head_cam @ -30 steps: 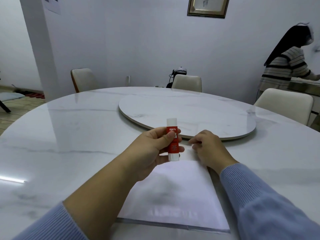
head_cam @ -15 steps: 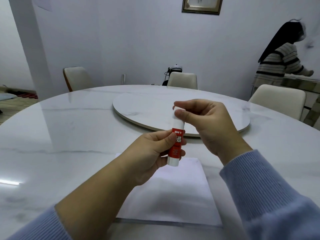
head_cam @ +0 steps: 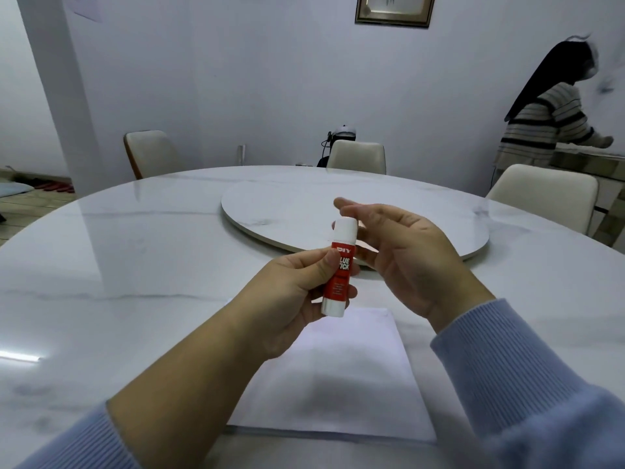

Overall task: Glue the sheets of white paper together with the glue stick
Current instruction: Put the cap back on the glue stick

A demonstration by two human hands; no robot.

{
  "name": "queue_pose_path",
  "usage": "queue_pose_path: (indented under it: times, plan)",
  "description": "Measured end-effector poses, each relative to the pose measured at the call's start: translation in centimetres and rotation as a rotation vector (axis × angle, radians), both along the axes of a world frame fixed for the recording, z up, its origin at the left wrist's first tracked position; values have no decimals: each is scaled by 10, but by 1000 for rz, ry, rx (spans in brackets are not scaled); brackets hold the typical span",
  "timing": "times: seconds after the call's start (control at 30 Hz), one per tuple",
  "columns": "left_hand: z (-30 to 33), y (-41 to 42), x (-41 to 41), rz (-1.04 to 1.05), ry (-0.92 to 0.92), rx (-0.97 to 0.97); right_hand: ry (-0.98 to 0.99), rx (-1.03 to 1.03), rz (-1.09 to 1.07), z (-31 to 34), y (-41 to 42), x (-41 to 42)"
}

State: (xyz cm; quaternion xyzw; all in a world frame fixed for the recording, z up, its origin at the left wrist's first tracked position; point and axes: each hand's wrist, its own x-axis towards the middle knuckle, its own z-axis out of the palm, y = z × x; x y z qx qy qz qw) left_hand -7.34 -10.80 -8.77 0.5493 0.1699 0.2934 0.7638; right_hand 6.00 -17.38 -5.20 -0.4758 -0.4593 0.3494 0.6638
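Observation:
My left hand (head_cam: 291, 299) grips a red and white glue stick (head_cam: 339, 275) upright above the table, thumb across its red label. The white cap is on top of the stick. My right hand (head_cam: 399, 255) hovers just right of the cap with its fingers spread and relaxed, holding nothing. The sheets of white paper (head_cam: 338, 377) lie flat in a stack on the marble table (head_cam: 135, 282) below both hands, near the front edge.
A round marble turntable (head_cam: 355, 214) sits in the table's middle beyond my hands. Cream chairs (head_cam: 358, 157) stand around the far side. A person in a striped top (head_cam: 548, 123) stands at a counter at the right.
My right hand rose from the paper to the glue stick's cap, pinched it, and has now let go with fingers spread. The left hand lifted the stick slightly.

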Motion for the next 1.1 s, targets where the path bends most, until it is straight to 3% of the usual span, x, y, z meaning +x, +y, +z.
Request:
queue_pose_path:
  times: [0.07, 0.2, 0.33, 0.5, 0.83, 1.03, 1.1]
  plan:
    - [0, 0, -1, -16, 9, 13, 79, 33, 40, -1, -1, -1]
    - [1, -1, -3, -33, 9, 29, -24, 19, -83, -4, 4, -6]
    - [3, 1, -5, -47, -3, 20, 107, 37, 43, 1, 0, -4]
    - [4, 0, -4, -66, 0, 17, 56, 12, -37, -3, 2, -7]
    - [4, 0, -6, -63, 2, 19, 221, 66, 64, -3, -2, -8]
    - [6, -1, -8, -89, 8, 47, 72, 49, -89, -5, 0, -13]
    - [6, 0, -8, -81, 7, 42, 102, 22, -19, -4, -2, -9]
